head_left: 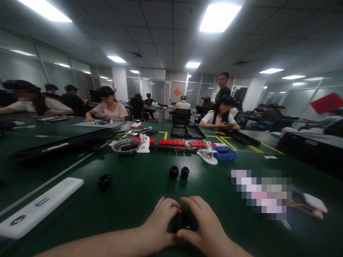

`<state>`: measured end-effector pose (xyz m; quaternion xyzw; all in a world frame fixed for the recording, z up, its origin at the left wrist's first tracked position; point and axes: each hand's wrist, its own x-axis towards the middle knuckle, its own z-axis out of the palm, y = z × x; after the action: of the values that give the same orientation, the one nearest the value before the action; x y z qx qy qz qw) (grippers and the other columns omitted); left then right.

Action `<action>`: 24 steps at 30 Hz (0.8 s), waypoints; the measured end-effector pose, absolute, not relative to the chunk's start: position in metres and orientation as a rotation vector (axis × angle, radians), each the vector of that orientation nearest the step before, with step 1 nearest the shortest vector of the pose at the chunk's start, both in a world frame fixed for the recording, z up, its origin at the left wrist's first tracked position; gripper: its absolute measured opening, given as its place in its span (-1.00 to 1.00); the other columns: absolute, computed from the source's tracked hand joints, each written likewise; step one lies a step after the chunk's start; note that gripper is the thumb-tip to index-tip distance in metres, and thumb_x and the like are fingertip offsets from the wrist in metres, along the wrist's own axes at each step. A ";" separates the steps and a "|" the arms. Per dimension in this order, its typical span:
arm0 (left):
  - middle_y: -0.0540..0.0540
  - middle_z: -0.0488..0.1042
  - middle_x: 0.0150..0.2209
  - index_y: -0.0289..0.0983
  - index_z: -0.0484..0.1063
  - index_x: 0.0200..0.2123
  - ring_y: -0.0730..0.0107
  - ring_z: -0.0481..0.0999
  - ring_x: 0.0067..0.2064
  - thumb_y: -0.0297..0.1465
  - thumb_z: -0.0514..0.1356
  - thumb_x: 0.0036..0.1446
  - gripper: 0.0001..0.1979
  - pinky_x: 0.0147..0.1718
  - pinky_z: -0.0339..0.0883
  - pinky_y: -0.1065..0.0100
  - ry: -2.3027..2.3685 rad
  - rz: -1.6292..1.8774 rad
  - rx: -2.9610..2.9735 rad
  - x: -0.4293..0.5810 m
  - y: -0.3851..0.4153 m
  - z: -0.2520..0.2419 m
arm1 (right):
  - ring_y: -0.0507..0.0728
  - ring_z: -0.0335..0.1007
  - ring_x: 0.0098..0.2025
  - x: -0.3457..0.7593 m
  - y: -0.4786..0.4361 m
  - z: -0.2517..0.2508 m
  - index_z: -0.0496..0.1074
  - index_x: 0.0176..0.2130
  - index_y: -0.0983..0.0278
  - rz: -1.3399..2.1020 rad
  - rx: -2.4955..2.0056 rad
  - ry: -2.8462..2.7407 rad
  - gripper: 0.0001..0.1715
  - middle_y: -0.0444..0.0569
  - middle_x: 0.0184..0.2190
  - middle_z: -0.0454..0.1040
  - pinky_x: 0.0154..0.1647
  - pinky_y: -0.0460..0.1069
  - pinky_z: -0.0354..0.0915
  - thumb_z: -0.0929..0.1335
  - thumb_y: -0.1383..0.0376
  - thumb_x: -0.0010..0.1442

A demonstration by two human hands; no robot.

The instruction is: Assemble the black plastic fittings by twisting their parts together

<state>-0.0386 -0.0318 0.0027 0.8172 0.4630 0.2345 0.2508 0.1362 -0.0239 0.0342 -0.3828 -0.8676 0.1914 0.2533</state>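
At the near edge of the green table, my left hand (pixel 161 221) and my right hand (pixel 205 223) come together around a black ring-shaped part (pixel 185 223). The fingers of both hands curl about it from either side, partly hiding it. Just beyond my fingertips two similar black rings (pixel 174 172) stand side by side on the tabletop. Another black ring (pixel 104 182) sits apart, farther left.
A long white case (pixel 43 205) lies at left. Farther back are a metal bowl (pixel 125 146), a red strip (pixel 174 142), white clamps (pixel 207 154) and a blue bin (pixel 225 153). A blurred-out item (pixel 259 194) lies at right. Several people sit across the table.
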 end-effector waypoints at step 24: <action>-0.13 0.29 -0.05 -0.20 0.28 -0.10 0.12 0.21 0.02 -0.23 0.23 -0.12 -0.54 0.09 -0.22 -0.04 1.261 0.622 2.220 -0.041 -0.032 0.002 | 0.26 0.07 0.08 0.145 -0.035 0.044 0.04 0.08 0.28 0.727 -0.944 -2.378 -0.25 0.11 0.05 0.18 0.07 0.22 -0.01 0.35 0.32 -0.10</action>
<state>-0.0411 -0.0319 0.0024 0.8171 0.4642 0.2290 0.2540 0.1453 -0.0352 0.0438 -0.3446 -0.8682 0.2656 0.2387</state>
